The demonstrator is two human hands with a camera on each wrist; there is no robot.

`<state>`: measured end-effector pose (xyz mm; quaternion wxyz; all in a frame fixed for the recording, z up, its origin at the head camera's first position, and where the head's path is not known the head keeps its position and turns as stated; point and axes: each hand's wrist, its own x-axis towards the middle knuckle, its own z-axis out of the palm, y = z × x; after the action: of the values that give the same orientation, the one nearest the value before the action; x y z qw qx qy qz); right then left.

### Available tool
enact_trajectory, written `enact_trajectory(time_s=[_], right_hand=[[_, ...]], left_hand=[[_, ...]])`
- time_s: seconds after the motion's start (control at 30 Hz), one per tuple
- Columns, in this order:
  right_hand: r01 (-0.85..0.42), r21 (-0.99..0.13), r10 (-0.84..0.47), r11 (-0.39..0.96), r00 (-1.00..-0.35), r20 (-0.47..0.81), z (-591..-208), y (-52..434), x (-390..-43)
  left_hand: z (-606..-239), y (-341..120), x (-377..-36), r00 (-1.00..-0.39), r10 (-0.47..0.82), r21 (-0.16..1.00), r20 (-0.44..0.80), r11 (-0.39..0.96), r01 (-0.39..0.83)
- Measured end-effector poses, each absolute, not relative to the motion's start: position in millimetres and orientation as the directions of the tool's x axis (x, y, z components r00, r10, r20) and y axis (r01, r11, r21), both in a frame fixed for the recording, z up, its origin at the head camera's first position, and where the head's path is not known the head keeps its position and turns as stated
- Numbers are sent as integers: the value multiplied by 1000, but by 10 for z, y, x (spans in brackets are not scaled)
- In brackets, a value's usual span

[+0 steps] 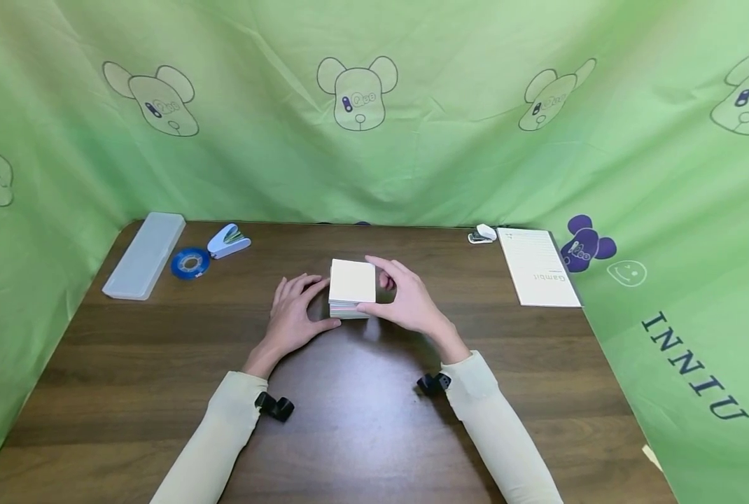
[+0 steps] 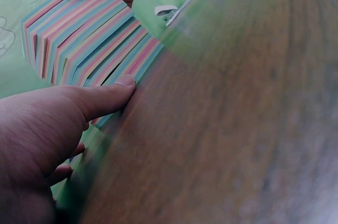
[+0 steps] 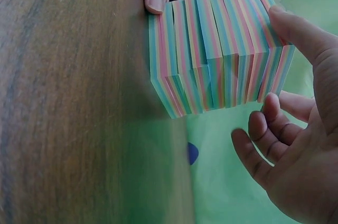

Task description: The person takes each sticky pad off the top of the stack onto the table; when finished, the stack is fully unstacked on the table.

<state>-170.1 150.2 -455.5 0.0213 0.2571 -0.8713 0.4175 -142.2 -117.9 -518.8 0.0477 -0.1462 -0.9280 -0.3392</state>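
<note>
A block of striped, pastel-edged note paper sits at the centre of the brown bench. The left hand, at its 8 o'clock, rests its straight thumb against the bottom edge. The right hand, at 3 o'clock, curls its grip loosely around the block's top and side.

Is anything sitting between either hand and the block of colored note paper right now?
Nothing visible does. The left hand touches the note block at its lower left edge, thumb against the paper. The right hand holds its right side, thumb and fingers on the stack.
</note>
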Motion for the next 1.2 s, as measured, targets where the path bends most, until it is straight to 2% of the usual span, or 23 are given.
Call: enact_trajectory(time_s=[0.5,0.9,1.2], right_hand=[[-421,-773,-381,475,-890,250,-4568,1491,-1694],[-433,-791,-374,432,-884,280,-4642,1499,-1725],[-400,-842,-364,361,-892,268,-4693,1534,-1748]], left_hand=[[-5202,-1176,-1424,-952,244,603,183,738,304],[-5230,-1181,-1418,-955,240,598,176,745,297],[-5238,-1185,-1421,-953,242,593,182,746,303]])
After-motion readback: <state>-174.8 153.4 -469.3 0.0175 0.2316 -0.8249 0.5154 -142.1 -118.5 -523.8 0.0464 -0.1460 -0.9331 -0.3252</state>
